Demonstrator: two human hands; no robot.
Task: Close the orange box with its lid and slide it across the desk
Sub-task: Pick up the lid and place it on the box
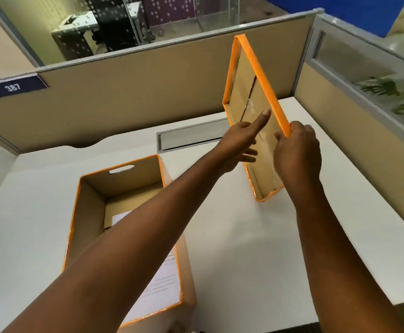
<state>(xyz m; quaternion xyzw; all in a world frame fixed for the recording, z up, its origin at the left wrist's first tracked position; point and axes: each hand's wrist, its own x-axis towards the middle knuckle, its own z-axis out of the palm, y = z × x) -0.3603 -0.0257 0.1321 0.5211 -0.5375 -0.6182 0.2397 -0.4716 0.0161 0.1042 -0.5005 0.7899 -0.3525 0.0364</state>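
- Lid [256,97] first, in the head view: I have it stood on end, nearly upright, its lower corner on or just above the white desk [244,236] (I cannot tell which) and its brown inside facing me.
- My right hand [298,152] is closed over the lid's orange right rim, thumb on the inside face.
- My left hand [240,143] lies open and flat against the inside, forefinger stretched up; it steadies the lid and grips nothing.
- The orange box [124,212] stands open on the desk, down to my left, well apart from the lid, with papers [158,284] inside.
- I judge the lid light, thin cardboard, stiff along its folded rims but apt to twist, so I would hold both long rims.
- The box should slide easily; I would push it low on a side wall.
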